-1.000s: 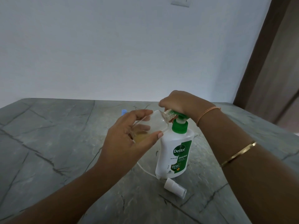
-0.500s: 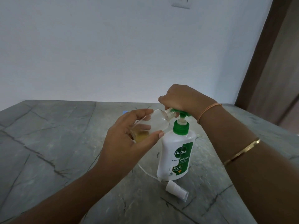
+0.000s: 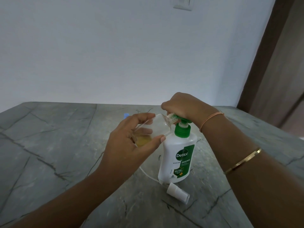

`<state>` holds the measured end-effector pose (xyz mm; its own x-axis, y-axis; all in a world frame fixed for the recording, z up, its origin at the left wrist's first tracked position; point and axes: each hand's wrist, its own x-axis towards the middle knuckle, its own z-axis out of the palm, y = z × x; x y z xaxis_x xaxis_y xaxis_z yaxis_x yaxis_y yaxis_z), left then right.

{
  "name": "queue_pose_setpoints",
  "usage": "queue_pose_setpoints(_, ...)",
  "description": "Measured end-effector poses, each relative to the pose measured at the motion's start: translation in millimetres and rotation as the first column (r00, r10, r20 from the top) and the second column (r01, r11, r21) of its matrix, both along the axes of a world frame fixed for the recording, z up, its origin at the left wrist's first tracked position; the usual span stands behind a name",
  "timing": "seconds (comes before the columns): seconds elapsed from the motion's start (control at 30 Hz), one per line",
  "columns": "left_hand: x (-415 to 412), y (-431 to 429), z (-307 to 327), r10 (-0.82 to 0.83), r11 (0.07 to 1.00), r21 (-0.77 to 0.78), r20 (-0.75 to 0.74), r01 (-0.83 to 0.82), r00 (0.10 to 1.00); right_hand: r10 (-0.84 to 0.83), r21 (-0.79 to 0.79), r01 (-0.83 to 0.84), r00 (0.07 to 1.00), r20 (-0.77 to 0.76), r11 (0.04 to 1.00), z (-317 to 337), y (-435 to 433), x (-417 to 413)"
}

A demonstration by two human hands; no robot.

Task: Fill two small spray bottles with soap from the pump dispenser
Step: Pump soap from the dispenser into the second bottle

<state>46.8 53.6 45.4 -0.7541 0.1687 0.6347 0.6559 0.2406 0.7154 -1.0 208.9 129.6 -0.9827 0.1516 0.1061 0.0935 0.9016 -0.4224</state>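
Observation:
My left hand (image 3: 128, 145) grips a small clear spray bottle (image 3: 158, 124), tilted so its open neck meets the nozzle of the pump dispenser. A little yellow soap (image 3: 143, 139) sits in the bottle's low end. The white dispenser (image 3: 177, 155) with a green label and green pump stands upright on the table. My right hand (image 3: 184, 106) curls over the pump head, and the pump's white stem shows below it. The bottle's white spray cap (image 3: 177, 192) lies on the table in front of the dispenser, its thin tube (image 3: 148, 174) running left.
A grey marbled table (image 3: 57, 145) runs back to a white wall. A small blue object (image 3: 126, 115) peeks out behind my left hand. A brown door frame (image 3: 263, 55) stands at the right, and a wall switch (image 3: 182, 4) is at the top.
The pump head has come up from its pressed-down position, with my right hand still on it. My left hand keeps the bottle at the nozzle.

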Motion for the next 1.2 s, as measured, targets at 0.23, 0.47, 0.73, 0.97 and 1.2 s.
queue_pose_setpoints(0.23,0,1,2,0.002,1.0,-0.003,0.01,-0.002,1.0,0.035,0.062,-0.031,0.997,-0.067,0.998,9,-1,0)
queue_pose_setpoints(0.47,1,2,-3,-0.036,0.999,0.038,0.035,0.035,0.999,0.016,-0.09,-0.011,0.998,0.054,0.996,9,-3,3)
queue_pose_setpoints(0.73,-5,-1,-13,-0.079,0.997,0.023,0.017,0.079,0.997,0.015,-0.168,0.008,0.99,0.137,0.986,4,-2,13)
queue_pose_setpoints(0.97,-5,-2,-14,-0.071,0.997,0.009,0.012,0.071,0.997,0.017,-0.102,-0.025,0.997,-0.081,0.994,3,-3,3)
queue_pose_setpoints(1.2,-3,-1,-13,-0.087,0.996,0.018,0.002,0.087,0.996,0.041,-0.061,-0.05,0.988,-0.15,0.997,7,-3,3)
